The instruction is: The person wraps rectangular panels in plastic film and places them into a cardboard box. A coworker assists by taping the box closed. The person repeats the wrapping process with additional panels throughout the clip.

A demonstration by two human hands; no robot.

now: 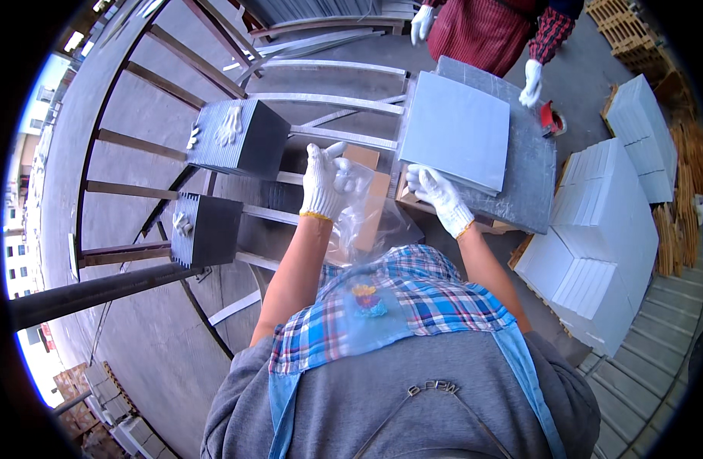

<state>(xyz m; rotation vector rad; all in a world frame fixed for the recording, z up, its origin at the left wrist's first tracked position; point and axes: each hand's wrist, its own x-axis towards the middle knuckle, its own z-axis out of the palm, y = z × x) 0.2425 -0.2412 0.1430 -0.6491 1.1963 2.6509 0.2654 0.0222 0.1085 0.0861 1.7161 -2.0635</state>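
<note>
Centre of the frame: left hand (323, 182), white cotton glove, is gripping the top of a clear plastic bag (363, 218), fingers curled and pinching the film. Right hand (441, 196), same kind of glove, is lying with fingers spread on the near edge of a stack of grey tiles (456, 130), just right of the bag.

Bag: hanging between the two hands, in front of brown cardboard (372, 195). Thin, limp, very light and probably slippery under cotton; best taken by a bunched edge.

Tiles: square, flat, stiff, likely heavy and prone to chipping at corners; best taken by opposite edges with both hands. They are resting on a dark slab (531, 172) right of centre.

Surface and room:
- Two dark blocks of stacked tiles (237, 138), (206, 228), are sitting left of centre on a curved metal rack (129, 130) with spare gloves on them.
- White stacks of tiles (596, 237) are filling the right side; a further one (646, 134) is standing at upper right.
- Wooden pallets (623, 30) are showing at upper right.
- Another person in a red striped apron (481, 30) is standing at the top edge with gloved hands (532, 83).
- Bare concrete floor (160, 336) is spreading at lower left.
</note>
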